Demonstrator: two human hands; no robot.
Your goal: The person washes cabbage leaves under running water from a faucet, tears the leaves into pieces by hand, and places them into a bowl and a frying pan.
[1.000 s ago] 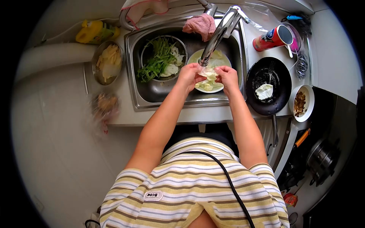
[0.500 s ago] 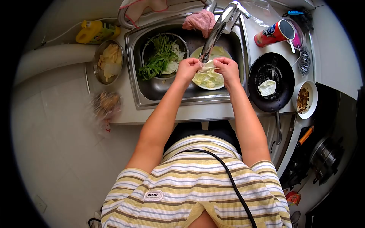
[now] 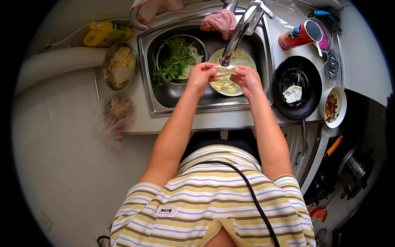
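Between my two hands a pale cabbage leaf [image 3: 225, 71] is stretched just under the faucet spout [image 3: 225, 61]. My left hand [image 3: 201, 76] pinches its left edge, and my right hand [image 3: 247, 79] pinches the right edge. Below them, a white bowl [image 3: 252, 61] in the sink holds water and more pale leaves. Left of it in the sink [image 3: 164, 101] stands a metal bowl [image 3: 204, 46] with green leafy stalks [image 3: 177, 57] and some whitish leaves. Whether water runs from the spout is hard to make out.
Right of the sink sits a black frying pan [image 3: 306, 105] holding a fork and one pale leaf [image 3: 292, 94]. Nearby are a white bowl [image 3: 340, 113] of brown pieces and a red canister [image 3: 294, 38]. A bowl of pale slices [image 3: 122, 64] stands left. A pink cloth [image 3: 220, 24] hangs behind.
The leaf between my hands now lies spread more widely beneath the spout, and my hands sit slightly lower and farther right. The whole view has shifted a little.
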